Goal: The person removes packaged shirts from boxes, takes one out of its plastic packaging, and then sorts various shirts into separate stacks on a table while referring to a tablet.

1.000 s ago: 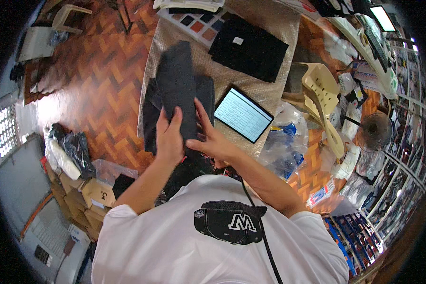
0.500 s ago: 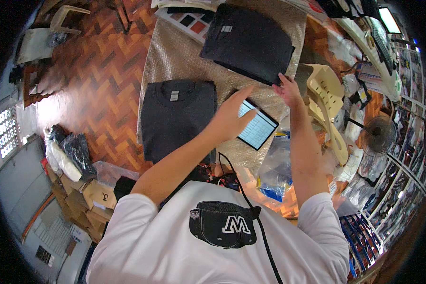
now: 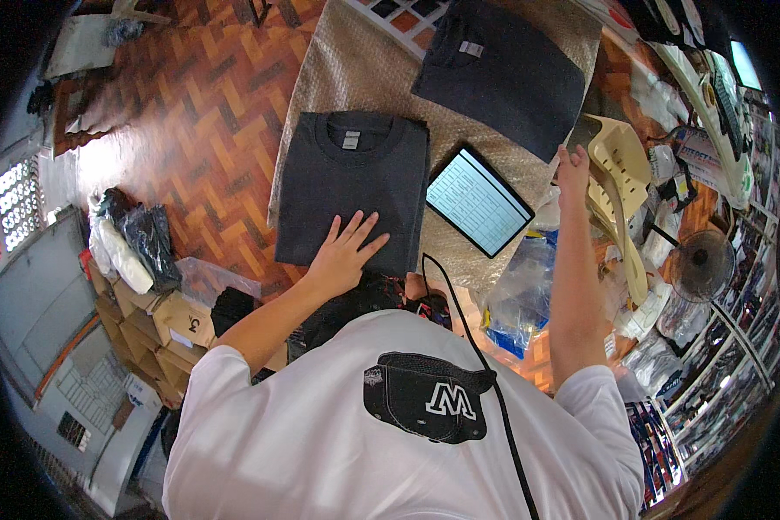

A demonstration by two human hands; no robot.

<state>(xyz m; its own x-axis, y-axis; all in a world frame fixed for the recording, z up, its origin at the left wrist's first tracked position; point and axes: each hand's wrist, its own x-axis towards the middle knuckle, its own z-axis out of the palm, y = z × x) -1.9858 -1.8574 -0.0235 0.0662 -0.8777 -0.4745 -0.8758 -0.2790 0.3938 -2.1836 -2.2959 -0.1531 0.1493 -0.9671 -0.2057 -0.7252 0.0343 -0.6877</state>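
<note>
My left hand [image 3: 341,263] lies flat with fingers spread on the lower part of a folded dark grey T-shirt [image 3: 355,186], its collar and white label facing up. A second folded dark T-shirt [image 3: 503,82] lies farther off to the right. At that shirt's near right corner, my right hand [image 3: 572,172] is closed, thumb and fingers pinched on the edge. Between the shirts and a little nearer sits a tablet [image 3: 480,201] with a lit table of rows on its screen; neither hand touches it.
Bubble wrap [image 3: 321,82] covers the work surface. Beside its right edge stands a cream plastic chair [image 3: 620,165], with clear plastic bags [image 3: 524,290] below. A fan [image 3: 702,267] is farther right. Cardboard boxes [image 3: 178,325] and dark bags [image 3: 152,243] lie on the left.
My left hand has gone from over the tablet to the left shirt, uncovering the screen. My right hand stays at the far shirt's corner. The whole view has shifted somewhat.
</note>
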